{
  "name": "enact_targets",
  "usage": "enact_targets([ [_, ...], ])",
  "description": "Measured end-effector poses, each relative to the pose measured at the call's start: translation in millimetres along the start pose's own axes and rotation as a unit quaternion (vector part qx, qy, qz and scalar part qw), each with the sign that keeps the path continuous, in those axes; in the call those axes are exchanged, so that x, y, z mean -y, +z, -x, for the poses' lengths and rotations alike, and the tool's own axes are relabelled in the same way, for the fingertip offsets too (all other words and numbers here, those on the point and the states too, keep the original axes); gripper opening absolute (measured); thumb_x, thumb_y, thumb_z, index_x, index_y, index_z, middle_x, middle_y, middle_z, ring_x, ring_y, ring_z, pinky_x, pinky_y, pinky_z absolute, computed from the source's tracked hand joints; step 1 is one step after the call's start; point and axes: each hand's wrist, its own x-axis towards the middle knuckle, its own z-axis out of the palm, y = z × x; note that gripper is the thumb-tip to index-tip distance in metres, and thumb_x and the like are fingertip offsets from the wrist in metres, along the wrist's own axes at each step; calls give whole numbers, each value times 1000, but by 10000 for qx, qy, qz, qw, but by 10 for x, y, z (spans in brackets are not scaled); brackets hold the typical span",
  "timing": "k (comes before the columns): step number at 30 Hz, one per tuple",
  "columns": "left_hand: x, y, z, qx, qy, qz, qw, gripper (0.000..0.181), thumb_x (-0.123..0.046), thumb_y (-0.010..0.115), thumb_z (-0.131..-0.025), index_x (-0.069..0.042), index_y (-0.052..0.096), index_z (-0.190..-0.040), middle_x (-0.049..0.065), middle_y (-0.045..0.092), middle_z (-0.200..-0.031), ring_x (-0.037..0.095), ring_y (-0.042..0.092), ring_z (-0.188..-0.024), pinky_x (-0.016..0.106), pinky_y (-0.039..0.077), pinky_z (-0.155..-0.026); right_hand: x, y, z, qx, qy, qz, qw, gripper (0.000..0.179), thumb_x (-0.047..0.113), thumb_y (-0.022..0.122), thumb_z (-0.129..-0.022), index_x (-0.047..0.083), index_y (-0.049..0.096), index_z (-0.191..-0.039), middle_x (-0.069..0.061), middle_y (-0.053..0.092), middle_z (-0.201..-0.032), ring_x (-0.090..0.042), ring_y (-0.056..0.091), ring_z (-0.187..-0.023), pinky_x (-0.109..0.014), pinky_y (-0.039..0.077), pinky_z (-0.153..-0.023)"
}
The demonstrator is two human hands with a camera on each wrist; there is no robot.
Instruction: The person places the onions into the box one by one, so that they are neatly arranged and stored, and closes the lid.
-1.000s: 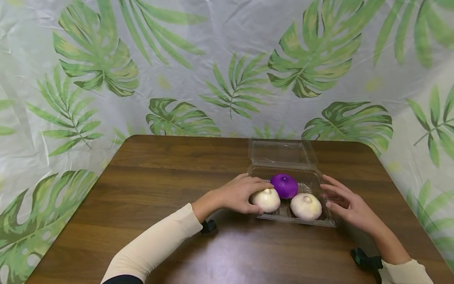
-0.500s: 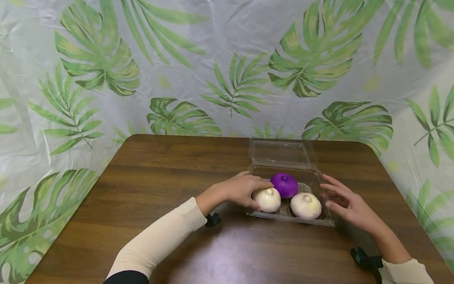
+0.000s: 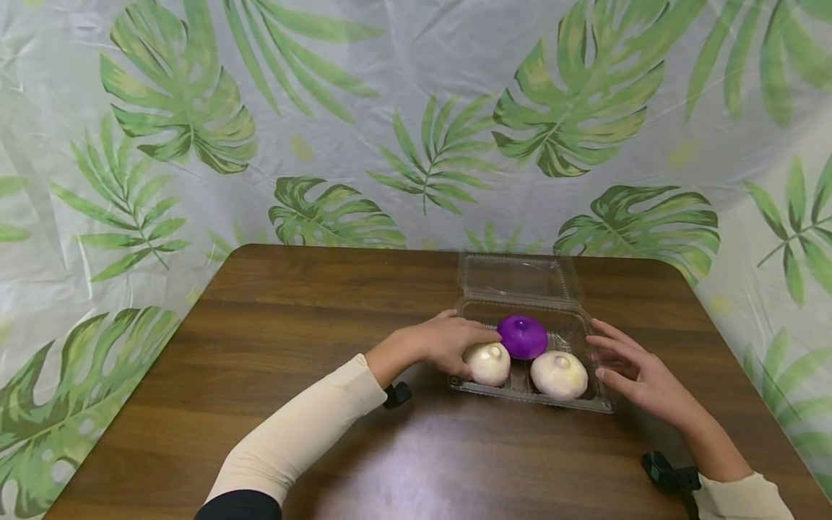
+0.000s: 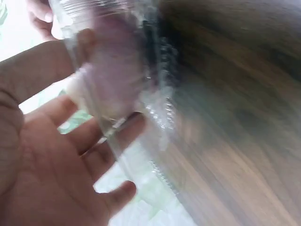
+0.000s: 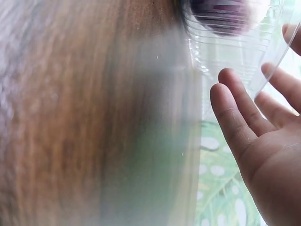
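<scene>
our left hand [image 3: 447, 345] curved at a white onion [image 3: 489, 366] in the clear clamshell box [image 3: 520, 394], right of frame centre, we cannot tell if it grips, our right hand [image 3: 650, 375] by the box's right side, fingers apart, purple onion [image 3: 522, 336] inside too

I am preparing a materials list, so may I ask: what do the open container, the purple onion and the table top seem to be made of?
Container: thin, glossy clear plastic, by its ribbed, transparent walls.
Purple onion: possibly smooth plastic or foam, given its even, vivid colour; uncertain.
Table top: brown, satin wood or laminate, by its grain and soft reflection.
</scene>
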Motion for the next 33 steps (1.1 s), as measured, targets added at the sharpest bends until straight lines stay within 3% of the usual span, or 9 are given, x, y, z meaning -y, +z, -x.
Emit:
enact_targets([
  [7, -53, -54, -42, 343, -229, 34, 9991, 79, -29, 80, -80, -31, 43, -149, -6, 44, -156, 16, 44, -143, 53, 20, -122, -5, 12, -6, 27, 45, 2, 10000, 49, 4, 62, -96, -2, 48, -142, 6, 25, -165, 17, 52, -114, -8, 48, -84],
  [13, -52, -47, -43, 324, -346, 108, 9988, 81, -27, 81, -80, -30, 42, -150, -6, 43, -157, 16, 40, -146, 54, 16, -124, -8, 17, -8, -11, 52, -9, 10000, 49, 4, 62, -95, -3, 48, -142, 7, 25, -165, 17, 52, -114, -7, 48, -84],
  [21, -32, -71, -24, 411, -268, 47, 9988, 78, -27, 78, -82, -30, 41, -151, -5, 43, -157, 17, 40, -146, 54, 17, -124, -9, 28, -15, 20, -28, -53, 10000, 49, 2, 62, -95, -5, 48, -142, 3, 25, -165, 17, 51, -115, -9, 49, -84],
  [29, 31, -99, 9, 70, 96, 175, 9998, 63, -20, 72, -85, -23, 52, -144, -2, 55, -147, 17, 50, -137, 43, 37, -115, 5, 26, -15, -6, -69, -21, 10000, 49, 1, 62, -95, -5, 48, -141, 3, 26, -165, 16, 52, -114, -8, 48, -84],
  [33, 39, -83, 21, -107, 96, 210, 9997, 54, -20, 70, -87, -22, 57, -140, -2, 60, -142, 17, 54, -133, 41, 40, -113, 16, 18, -14, -15, -60, 5, 10000, 49, 2, 62, -95, -5, 49, -141, 4, 26, -165, 16, 52, -114, -8, 48, -84],
])
